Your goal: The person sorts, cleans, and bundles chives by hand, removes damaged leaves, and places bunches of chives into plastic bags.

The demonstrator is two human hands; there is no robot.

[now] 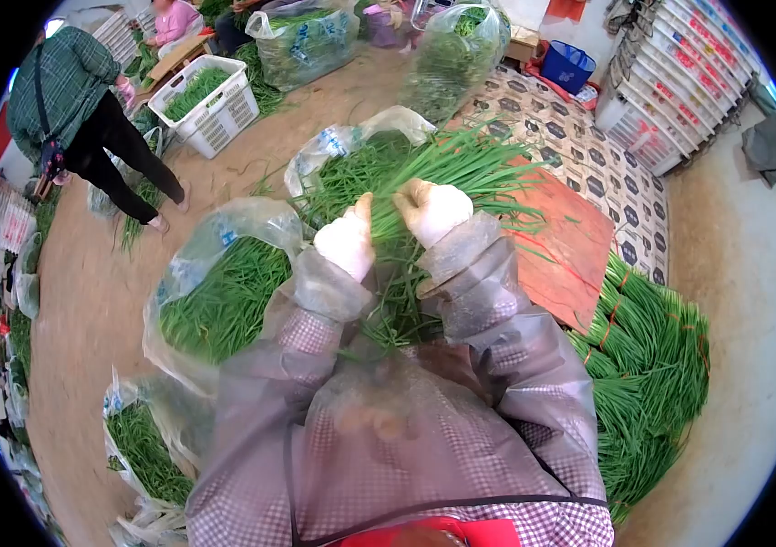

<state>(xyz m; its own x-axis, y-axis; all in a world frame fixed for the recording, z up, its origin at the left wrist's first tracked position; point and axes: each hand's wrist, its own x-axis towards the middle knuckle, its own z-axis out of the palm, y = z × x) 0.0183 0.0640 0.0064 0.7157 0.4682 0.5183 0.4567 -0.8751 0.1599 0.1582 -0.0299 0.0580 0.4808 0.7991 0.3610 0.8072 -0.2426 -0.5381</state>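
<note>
In the head view, a loose bunch of long green chives (pixel 472 166) spreads out to the upper right from between my hands. My right hand (pixel 433 211), in a pale glove, is closed around its stems. My left hand (pixel 349 239), gloved too, is closed on the left side of the same stems, its fingertips partly hidden. Beneath and beyond the hands, an open plastic bag (pixel 313 150) holds more chives. Some loose strands (pixel 397 314) hang down between my forearms. A reddish board (pixel 559 239) lies just right of my right hand, with leaf tips over it.
Tied bundles of chives (pixel 647 383) are piled at the right. More bags of chives (pixel 224 301) stand at my left. A white crate (pixel 215 123), a standing person (pixel 87 109), a blue basket (pixel 568 67) and stacked white crates (pixel 670 87) are farther off.
</note>
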